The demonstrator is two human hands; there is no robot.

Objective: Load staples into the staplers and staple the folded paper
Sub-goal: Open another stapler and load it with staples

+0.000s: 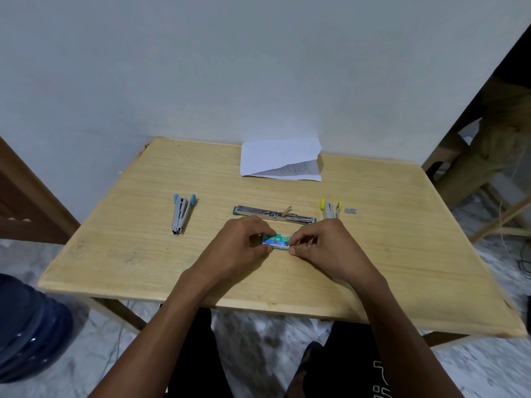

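Observation:
A small green staple box (276, 240) sits low over the wooden table (143, 254), held between both hands. My left hand (240, 245) pinches its left end. My right hand (319, 243) pinches its right end, where a pale flap or inner tray shows. Just behind the box lies a green stapler (273, 214), opened out flat. A blue stapler (182, 213) lies open to the left. A yellow stapler (330, 208) lies to the right, its near end hidden by my right hand. Folded paper (280, 162) rests at the table's far edge.
A small grey strip of staples (350, 210) lies right of the yellow stapler. A dark blue round object (28, 326) stands on the floor at the left. Another person's legs and wooden chair legs (488, 156) are at the right. The wall stands directly behind the table.

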